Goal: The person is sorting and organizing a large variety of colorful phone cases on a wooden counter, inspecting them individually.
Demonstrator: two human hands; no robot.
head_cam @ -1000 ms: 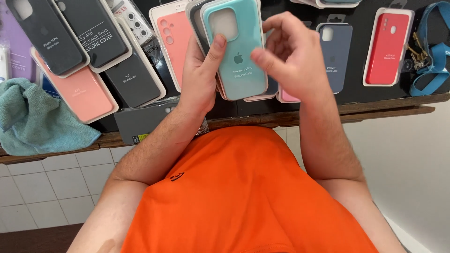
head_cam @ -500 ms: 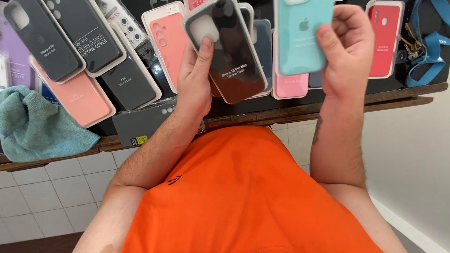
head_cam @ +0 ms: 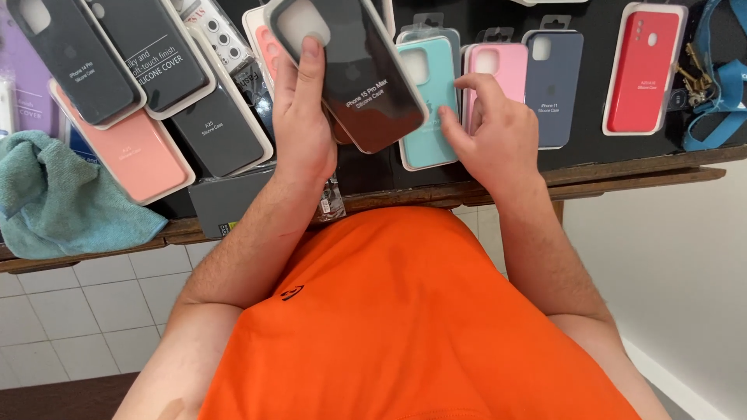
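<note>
My left hand (head_cam: 299, 124) grips a small stack of packaged phone cases, the top one a black case (head_cam: 354, 70) in a clear pack, tilted above the dark table. My right hand (head_cam: 494, 136) rests its fingertips on a mint-green case (head_cam: 428, 101) lying flat on the table (head_cam: 622, 167); nothing is gripped in it. A pink case (head_cam: 498, 66) lies just behind my right fingers, and a dark blue case (head_cam: 554, 85) lies beside that.
More packaged cases cover the table: black ones (head_cam: 70, 66) and a salmon one (head_cam: 136, 155) at the left, a red one (head_cam: 642, 70) at the right. A teal cloth (head_cam: 54, 202) sits at the far left, a blue lanyard with keys (head_cam: 712, 85) at the far right.
My right hand took the mint-green case off the stack, carried it to the right and laid it down on the table. The black case now tops the stack in my left hand.
</note>
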